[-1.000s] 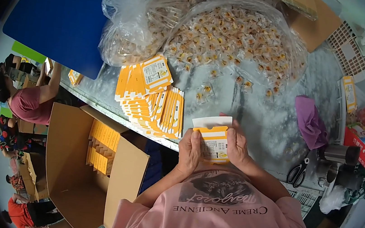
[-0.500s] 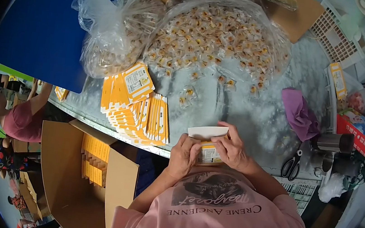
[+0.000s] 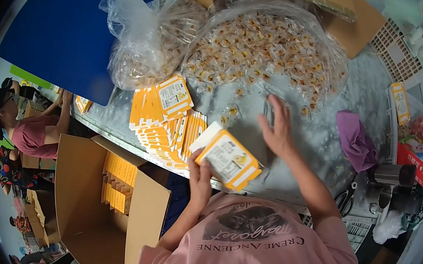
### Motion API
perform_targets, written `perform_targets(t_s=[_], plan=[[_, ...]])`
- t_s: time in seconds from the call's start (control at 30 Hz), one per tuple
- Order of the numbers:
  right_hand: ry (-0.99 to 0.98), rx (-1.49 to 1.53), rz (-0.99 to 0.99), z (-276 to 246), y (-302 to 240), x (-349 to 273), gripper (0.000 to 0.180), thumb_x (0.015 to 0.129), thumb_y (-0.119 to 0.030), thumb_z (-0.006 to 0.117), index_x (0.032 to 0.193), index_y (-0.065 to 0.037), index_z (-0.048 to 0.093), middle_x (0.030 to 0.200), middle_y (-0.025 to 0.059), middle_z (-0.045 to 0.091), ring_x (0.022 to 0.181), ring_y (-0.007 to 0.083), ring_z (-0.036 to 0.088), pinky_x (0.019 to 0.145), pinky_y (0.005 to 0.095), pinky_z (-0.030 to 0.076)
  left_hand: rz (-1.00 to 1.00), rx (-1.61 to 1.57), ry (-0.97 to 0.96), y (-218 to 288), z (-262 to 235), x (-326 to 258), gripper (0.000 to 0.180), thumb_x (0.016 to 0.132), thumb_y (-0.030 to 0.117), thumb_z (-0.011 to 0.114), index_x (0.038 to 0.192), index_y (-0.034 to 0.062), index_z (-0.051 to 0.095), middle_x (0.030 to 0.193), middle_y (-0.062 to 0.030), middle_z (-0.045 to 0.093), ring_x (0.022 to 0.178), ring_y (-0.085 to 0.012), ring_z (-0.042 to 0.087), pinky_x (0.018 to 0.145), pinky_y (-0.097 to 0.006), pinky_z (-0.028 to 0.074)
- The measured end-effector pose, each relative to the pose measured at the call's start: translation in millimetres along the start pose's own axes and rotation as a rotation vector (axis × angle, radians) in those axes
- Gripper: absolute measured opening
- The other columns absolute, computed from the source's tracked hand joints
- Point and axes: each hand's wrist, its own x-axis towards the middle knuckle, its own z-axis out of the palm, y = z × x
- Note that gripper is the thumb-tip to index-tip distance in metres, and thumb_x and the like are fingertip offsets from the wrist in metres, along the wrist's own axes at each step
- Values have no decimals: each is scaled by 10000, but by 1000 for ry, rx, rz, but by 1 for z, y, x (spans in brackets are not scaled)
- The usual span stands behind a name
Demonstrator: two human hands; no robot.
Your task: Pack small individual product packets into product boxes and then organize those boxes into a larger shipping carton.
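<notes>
A small yellow-and-white paper box [image 3: 232, 158], its pale end flap standing out, is tilted in my left hand [image 3: 199, 182] at the table's front edge. The fingers of that hand are closed on the box's left side. Farther forward, my right hand [image 3: 279, 130] reaches over the table with its fingers apart and nothing visible in them. Beyond its fingertips spreads a heap of small clear-wrapped pieces [image 3: 264, 49] in an opened plastic bag. A few loose wrapped pieces [image 3: 230, 114] lie just past the box. Left of them, flat yellow-and-white cartons [image 3: 170, 127] are fanned in a stack.
A tied plastic bag [image 3: 147, 55] stands behind the cartons, beside a blue panel [image 3: 65, 29]. An open cardboard box [image 3: 89, 222] with yellow boxes is at lower left. Purple cloth [image 3: 355, 142], scissors [image 3: 346, 199] and metal cups [image 3: 391, 174] lie right. A co-worker [image 3: 37, 134] is at left.
Both hands were on the box at the table edge. My right hand has let go and moved forward; my left hand has tilted the box, turning its printed face up.
</notes>
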Motion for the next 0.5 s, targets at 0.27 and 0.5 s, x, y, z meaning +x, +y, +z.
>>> perform_targets(t_s=[0.27, 0.5], plan=[[-81, -461, -131, 81, 1, 37, 746, 865, -594, 579, 1441, -143, 434, 1489, 234, 312, 1400, 466, 204, 1099, 654, 170, -196, -106, 98, 5, -40, -51, 369, 1033, 174, 494, 1356, 65, 354, 1279, -109, 519, 1136, -161, 536, 940, -322, 491], [-292, -315, -330, 64, 3, 7, 362, 873, -293, 654, 1178, -101, 633, 1390, 114, 456, 1374, 402, 270, 1135, 560, 209, -128, 865, -132, 36, -66, -48, 449, 930, 167, 655, 1273, -28, 439, 1048, -189, 595, 875, -232, 620, 704, -355, 510]])
